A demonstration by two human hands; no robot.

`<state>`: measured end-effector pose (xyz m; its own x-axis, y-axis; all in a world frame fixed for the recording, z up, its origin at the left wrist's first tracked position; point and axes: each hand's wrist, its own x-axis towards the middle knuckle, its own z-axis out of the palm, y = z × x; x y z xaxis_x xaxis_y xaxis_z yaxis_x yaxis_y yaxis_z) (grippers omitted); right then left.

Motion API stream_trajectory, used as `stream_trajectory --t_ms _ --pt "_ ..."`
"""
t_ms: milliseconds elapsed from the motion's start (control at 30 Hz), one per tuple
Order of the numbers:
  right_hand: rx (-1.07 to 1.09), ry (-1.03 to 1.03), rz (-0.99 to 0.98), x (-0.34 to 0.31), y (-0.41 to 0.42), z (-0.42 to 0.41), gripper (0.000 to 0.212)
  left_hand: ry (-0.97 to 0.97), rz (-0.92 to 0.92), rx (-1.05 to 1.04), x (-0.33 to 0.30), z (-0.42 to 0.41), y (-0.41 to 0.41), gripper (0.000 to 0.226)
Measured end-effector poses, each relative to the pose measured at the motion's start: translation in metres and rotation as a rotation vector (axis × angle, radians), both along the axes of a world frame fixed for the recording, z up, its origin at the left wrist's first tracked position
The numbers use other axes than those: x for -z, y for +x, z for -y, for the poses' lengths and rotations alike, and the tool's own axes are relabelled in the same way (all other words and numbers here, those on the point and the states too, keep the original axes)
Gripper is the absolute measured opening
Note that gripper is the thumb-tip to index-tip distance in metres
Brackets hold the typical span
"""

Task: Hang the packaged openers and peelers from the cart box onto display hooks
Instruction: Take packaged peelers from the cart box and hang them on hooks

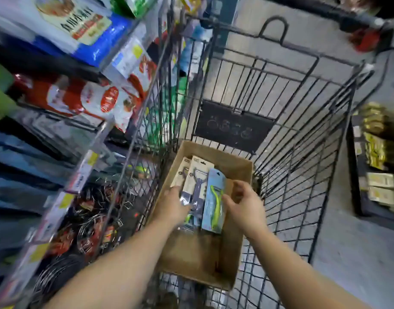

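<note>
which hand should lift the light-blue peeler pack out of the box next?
Right, probably. The right hand has its fingertips at the edge of the light-blue peeler pack in the cardboard box. The left hand is busy on the grey packs further left.

We stand in a shop aisle on a grey concrete floor (352,270). On our left, blurred shelves (89,152) carry red and blue packets; to the right, a low rack (374,152) holds gold packs.
</note>
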<state>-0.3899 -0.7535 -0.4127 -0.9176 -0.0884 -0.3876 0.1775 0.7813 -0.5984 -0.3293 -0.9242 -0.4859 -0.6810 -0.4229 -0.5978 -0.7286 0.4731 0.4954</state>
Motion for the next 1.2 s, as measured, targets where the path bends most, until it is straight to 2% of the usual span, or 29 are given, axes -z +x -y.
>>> stream_trajectory --t_ms 167,233,300,433,533,667,733,833,900,1000,1033,1200 --pt "0.017 -0.019 0.085 0.053 -0.01 0.01 0.05 -0.122 0.118 -0.018 0.053 -0.009 -0.018 0.078" --pt "0.002 -0.027 0.13 0.066 -0.009 0.012 0.049 -0.151 0.173 -0.048 0.065 -0.012 -0.021 0.074" --pt "0.001 -0.041 0.173 0.074 -0.008 0.013 0.049 -0.137 0.205 -0.072 0.071 -0.013 -0.022 0.061" --pt "0.032 -0.064 0.249 0.073 -0.009 0.014 0.05 -0.075 0.169 -0.17 0.065 -0.002 -0.02 0.013" --pt "0.034 -0.093 0.28 0.064 -0.014 0.019 0.053 0.032 0.16 -0.212 0.05 0.001 -0.018 0.012" --pt "0.124 -0.173 0.311 0.058 -0.023 0.021 0.065 0.299 -0.012 -0.544 0.019 -0.004 -0.013 0.017" --pt "0.212 -0.301 0.379 0.055 -0.028 0.022 0.069 0.488 -0.059 -0.599 0.001 -0.012 -0.009 0.013" --pt "0.377 -0.504 0.429 0.06 -0.031 0.022 0.048 0.72 -0.088 -0.611 -0.017 -0.026 -0.006 0.013" --pt "0.454 -0.508 0.367 0.062 -0.033 0.017 0.038 0.661 -0.08 -0.662 -0.012 -0.031 -0.005 0.016" --pt "0.518 -0.495 0.262 0.07 -0.035 -0.001 0.031 0.311 0.031 -0.849 0.018 -0.028 0.0 0.04" --pt "0.529 -0.499 0.253 0.073 -0.035 -0.007 0.029 0.255 0.073 -0.931 0.029 -0.027 -0.001 0.049" --pt "0.52 -0.427 0.267 0.086 -0.028 -0.025 0.036 0.255 0.077 -1.148 0.068 -0.032 -0.029 0.074"
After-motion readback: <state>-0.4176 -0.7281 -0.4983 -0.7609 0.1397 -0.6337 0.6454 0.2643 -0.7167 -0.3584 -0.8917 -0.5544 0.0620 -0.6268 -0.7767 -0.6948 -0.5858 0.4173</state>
